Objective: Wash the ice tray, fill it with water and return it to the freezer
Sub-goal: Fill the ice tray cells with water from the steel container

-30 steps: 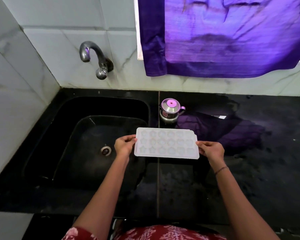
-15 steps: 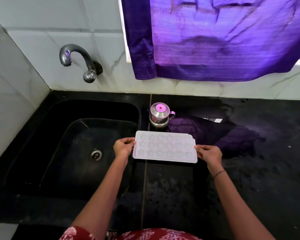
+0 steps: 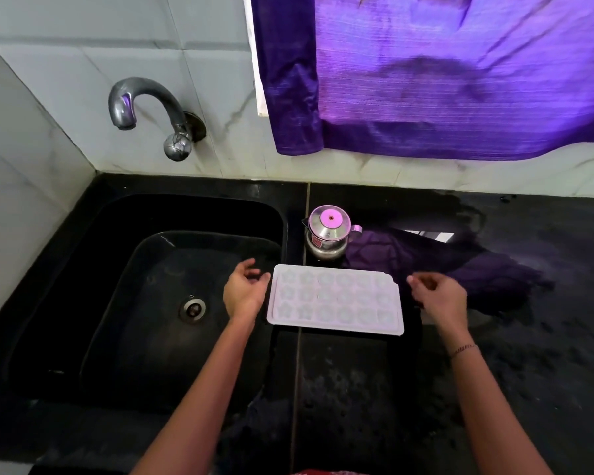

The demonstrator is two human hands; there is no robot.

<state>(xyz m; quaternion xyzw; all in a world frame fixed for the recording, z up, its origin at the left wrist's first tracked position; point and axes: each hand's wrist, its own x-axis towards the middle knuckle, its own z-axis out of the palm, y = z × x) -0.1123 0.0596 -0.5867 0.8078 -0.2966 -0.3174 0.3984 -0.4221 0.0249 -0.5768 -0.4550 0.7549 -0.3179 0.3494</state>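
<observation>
Shows white ice tray (image 3: 336, 299) lying flat on black counter (image 3: 357, 389), cups up, flower-shaped moulds in three rows; long side across the view; left end right at the rim of the black sink (image 3: 158, 344), at 3 o'clock of it; cannot tell if cups hold anything.

Left hand (image 3: 244, 291) at 9 o'clock of tray, just beside the short edge, over the sink side; fingers loosely curled, palm toward tray, holding nothing; small gap to the tray.

Right hand (image 3: 439, 296) at 3 o'clock of tray, just off the other short edge; fingers relaxed and bent, empty, not touching tray; thin band (image 3: 463, 349) on that wrist.

Small steel pot (image 3: 328, 231) with pink-centred lid at 12 o'clock of tray, just beside its far edge, upright.

Dark purple cloth (image 3: 453, 269) spread on counter at 2 o'clock of tray, touching the pot's right side.

Drain (image 3: 192, 308) in sink bottom at 9 o'clock of left hand.

Curved metal tap (image 3: 144, 104) on tiled wall at 11 o'clock, spout over sink; no water seen running.

Purple curtain (image 3: 460, 80) hanging at 1 o'clock above counter.
</observation>
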